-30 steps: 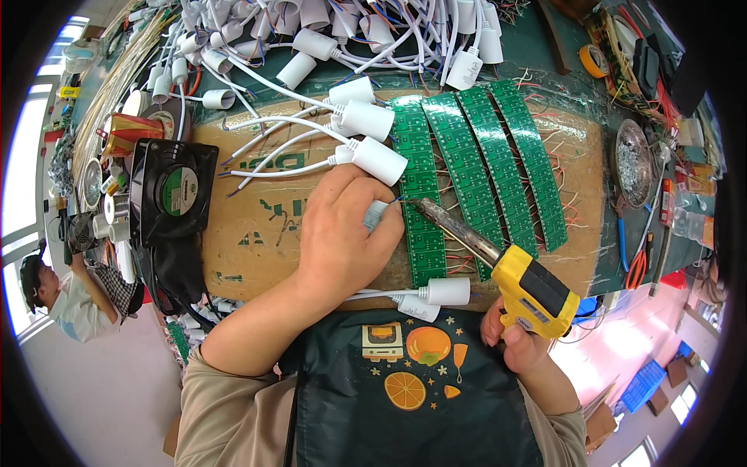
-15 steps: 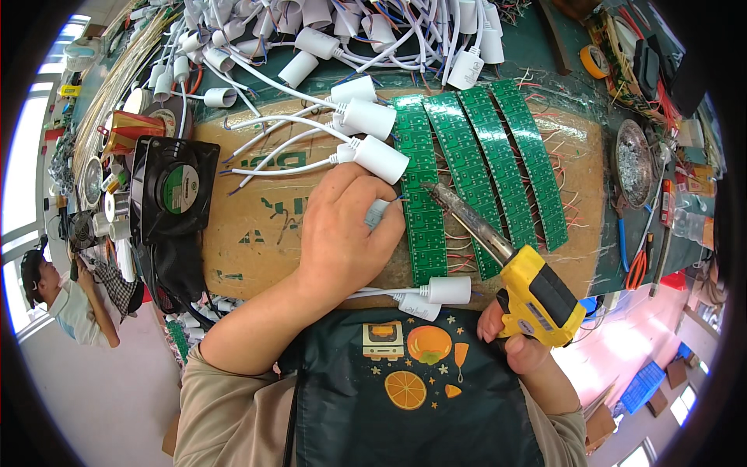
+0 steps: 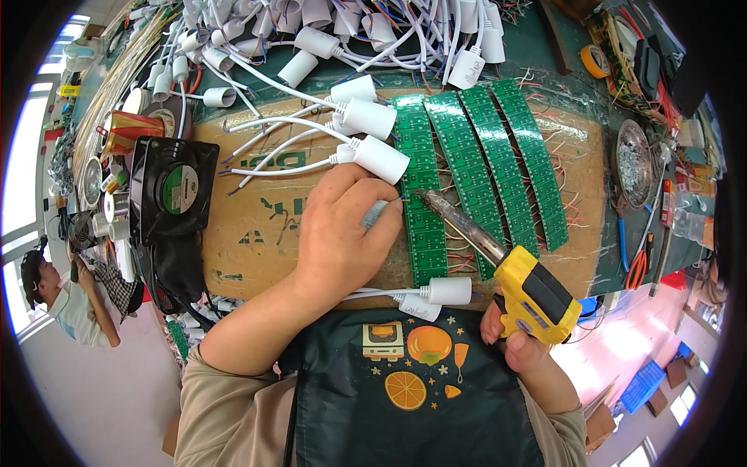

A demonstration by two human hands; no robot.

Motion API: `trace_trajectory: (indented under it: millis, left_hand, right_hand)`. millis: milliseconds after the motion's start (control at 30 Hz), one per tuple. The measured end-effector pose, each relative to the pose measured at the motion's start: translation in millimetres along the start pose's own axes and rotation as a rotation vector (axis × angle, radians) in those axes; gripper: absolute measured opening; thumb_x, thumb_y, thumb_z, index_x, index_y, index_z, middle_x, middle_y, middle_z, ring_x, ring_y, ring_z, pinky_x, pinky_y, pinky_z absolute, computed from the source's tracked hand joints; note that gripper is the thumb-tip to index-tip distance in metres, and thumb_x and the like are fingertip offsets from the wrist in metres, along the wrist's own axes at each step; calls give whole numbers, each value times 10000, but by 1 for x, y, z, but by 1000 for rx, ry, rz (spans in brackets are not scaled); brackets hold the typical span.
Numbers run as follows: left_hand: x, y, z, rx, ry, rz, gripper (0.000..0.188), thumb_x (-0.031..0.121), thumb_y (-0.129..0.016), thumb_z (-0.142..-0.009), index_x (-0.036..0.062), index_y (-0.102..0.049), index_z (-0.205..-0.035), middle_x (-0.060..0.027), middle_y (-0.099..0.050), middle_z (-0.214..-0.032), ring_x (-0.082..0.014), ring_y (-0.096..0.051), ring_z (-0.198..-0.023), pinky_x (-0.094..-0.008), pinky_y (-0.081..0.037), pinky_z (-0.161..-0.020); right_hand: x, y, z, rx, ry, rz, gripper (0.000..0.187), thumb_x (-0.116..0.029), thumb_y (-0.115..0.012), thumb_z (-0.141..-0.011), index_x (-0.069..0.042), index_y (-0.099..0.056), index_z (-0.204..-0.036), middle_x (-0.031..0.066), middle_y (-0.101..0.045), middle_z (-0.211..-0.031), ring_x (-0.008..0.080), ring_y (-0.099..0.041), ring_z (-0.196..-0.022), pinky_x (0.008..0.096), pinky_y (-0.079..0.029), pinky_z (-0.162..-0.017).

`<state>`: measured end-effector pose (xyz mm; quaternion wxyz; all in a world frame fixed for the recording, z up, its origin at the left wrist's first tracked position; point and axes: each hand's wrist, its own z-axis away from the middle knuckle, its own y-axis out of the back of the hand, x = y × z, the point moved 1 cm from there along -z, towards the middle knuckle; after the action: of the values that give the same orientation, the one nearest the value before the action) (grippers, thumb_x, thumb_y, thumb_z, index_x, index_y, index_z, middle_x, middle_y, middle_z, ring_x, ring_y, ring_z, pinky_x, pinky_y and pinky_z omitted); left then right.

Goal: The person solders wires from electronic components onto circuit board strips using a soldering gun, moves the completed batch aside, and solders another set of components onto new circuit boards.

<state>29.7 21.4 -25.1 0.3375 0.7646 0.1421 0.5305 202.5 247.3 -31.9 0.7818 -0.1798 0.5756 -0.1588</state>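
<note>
Pinched in my left hand is a white cable; a thin coloured wire end pokes from it toward the nearest green circuit board strip. My right hand grips a yellow and black soldering gun. Its dark metal tip rests at or just above that strip, close to the wire end; I cannot tell whether they touch. Several white lamp holders with cables lie just beyond my left hand. Two more, including a white lamp holder, lie along the board's near edge.
Under the work is a worn brown board. A black fan stands at its left. Beyond lies a heap of white lamp holders. To the right are a metal dish and orange-handled scissors. Another person sits far left.
The soldering gun's tip has shifted slightly left and toward me, nearer the wire end. My left hand stays nearly in place, still pinching the cable.
</note>
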Motion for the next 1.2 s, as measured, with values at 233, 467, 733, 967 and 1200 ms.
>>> trace_trajectory:
  millis: [233,467,733,967,1200]
  left_hand:
    - [-1,0,1,-28,37,18,69,43,-710,-809,44,-684,-873,-87,-598,-874,-245,-595,-788,-343,-466,-681]
    - [-1,-1,0,-11,10,3,73,44,-712,-807,54,-688,-874,-89,-604,-891,-255,-607,-805,-344,-472,-688]
    - [2,-1,0,-18,16,0,69,45,-707,-803,49,-681,-867,-94,-603,-889,-267,-608,-797,-353,-475,-683]
    - [0,-2,-1,-9,5,-11,65,51,-703,-803,46,-676,-861,-98,-608,-896,-280,-613,-804,-362,-479,-690]
    - [1,-1,-1,-10,4,-18,66,53,-707,-800,47,-673,-857,-98,-607,-889,-282,-612,-802,-364,-478,-686]
  right_hand:
    - [-2,-2,-2,39,-45,21,461,-387,-716,-882,-5,-547,-1078,47,-525,-764,140,-493,-647,281,-421,-566]
    - [-4,-3,-3,39,-50,40,439,-396,-712,-883,-20,-554,-1043,38,-527,-753,136,-485,-625,279,-414,-553]
    - [-3,-1,0,98,-100,69,548,-463,-741,-840,-20,-522,-1077,36,-525,-739,141,-499,-622,283,-418,-554]
    - [0,-1,0,113,-155,64,714,-527,-786,-785,-5,-489,-1170,31,-504,-725,148,-502,-614,296,-426,-543]
    - [-1,-5,-2,138,-43,-5,791,-523,-776,-798,-26,-457,-1325,41,-483,-715,163,-487,-589,305,-419,-525]
